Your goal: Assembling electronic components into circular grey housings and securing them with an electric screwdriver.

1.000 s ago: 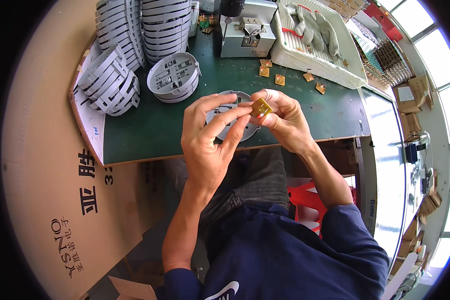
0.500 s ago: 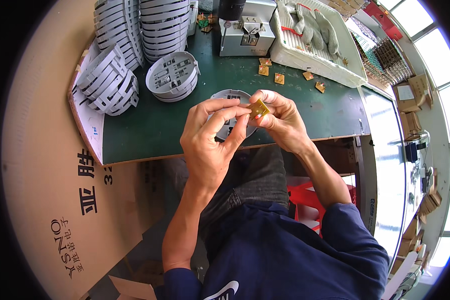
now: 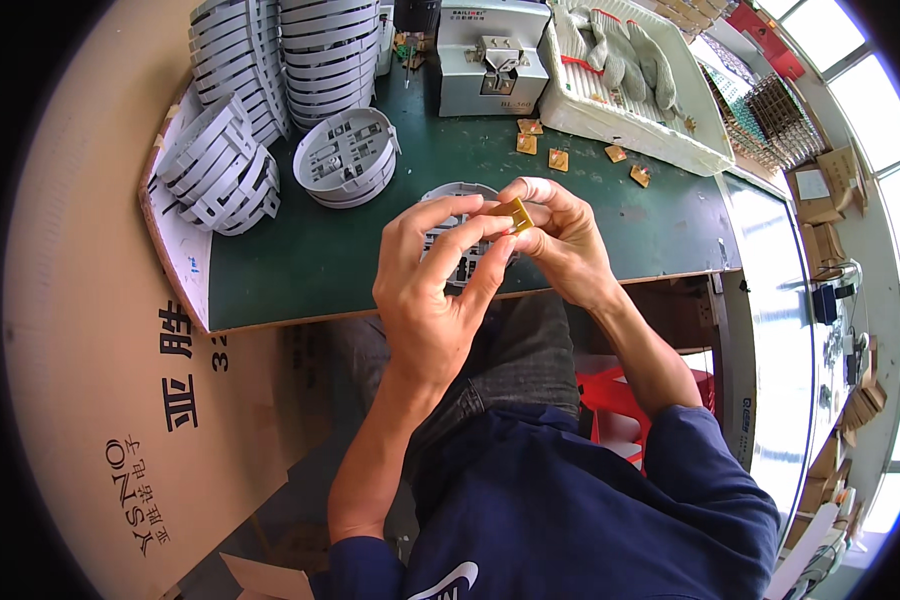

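A small yellow-brown circuit board [image 3: 520, 217] is pinched between the fingertips of both hands, tilted, above the near edge of the green bench. My left hand [image 3: 430, 285] has its thumb and fingers closed at the board's left side. On the other side, the thumb and index finger of my right hand [image 3: 570, 240] grip its right edge; a pale wrap shows on one of these fingers. Under the hands lies a round grey plastic housing [image 3: 458, 189] with slots and clips, partly covered by them.
Round grey housings [image 3: 345, 150] stand at left, with tall stacks [image 3: 325, 60] behind. A metal box [image 3: 492, 75] with a clasp stands at the back, a hanging dark tool [image 3: 417, 14] beside it. Loose boards [image 3: 559, 159] lie near a white tray [image 3: 620, 135] holding gloves [image 3: 625, 65].
The board has turned in my fingers and now shows more edge-on. My left hand has shifted slightly right. The hanging dark tool has swung left, away from the front of the metal box.
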Demonstrator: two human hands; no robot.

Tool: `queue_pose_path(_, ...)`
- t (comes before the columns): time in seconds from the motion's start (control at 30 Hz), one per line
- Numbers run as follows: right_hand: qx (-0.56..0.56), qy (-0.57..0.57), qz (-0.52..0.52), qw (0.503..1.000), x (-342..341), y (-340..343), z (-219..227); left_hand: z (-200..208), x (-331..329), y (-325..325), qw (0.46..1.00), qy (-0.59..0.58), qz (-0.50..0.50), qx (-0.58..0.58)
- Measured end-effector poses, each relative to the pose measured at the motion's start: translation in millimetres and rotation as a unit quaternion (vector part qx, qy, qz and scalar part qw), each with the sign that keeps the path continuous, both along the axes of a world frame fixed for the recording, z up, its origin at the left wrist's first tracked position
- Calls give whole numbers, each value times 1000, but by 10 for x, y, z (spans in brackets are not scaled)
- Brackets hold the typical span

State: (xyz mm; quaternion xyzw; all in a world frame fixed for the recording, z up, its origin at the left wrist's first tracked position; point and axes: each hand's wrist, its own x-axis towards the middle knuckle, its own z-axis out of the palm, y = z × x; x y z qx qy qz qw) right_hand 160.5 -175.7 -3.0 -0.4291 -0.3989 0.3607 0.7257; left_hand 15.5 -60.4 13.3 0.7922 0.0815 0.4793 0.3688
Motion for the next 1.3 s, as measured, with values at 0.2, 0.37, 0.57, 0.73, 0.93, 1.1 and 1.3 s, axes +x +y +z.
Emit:
queue_pose_path(0.2, -28, -34, -40, 998, -66, 18, 32, -31, 3, 20, 1000, 5, 14, 16)
queue_pose_path(0.37, -34, -20, -59, 997, -122, 29, 39, -47, 20, 77, 998, -2, 29, 59)
queue_pose_path(0.57, -33, -10, -67, 997, -134, 38, 31, -17, 19, 92, 990, 12, 71, 122)
queue_pose_path(0.73, -33, -23, -61, 997, -120, 44, 72, -25, 21, 85, 997, -18, 43, 58)
queue_pose_path(0.93, -17, -35, -20, 999, -62, -3, 42, -32, -66, 93, 1000, -10, 24, 4)
queue_pose_path(1.1, -48, -4, -18, 999, -96, 0, 73, -72, -80, 110, 1000, 16, 17, 0)
queue_pose_path(1.3, -48, -8, -14, 999, -68, -3, -7, -108, -45, 125, 1000, 5, 20, 10)
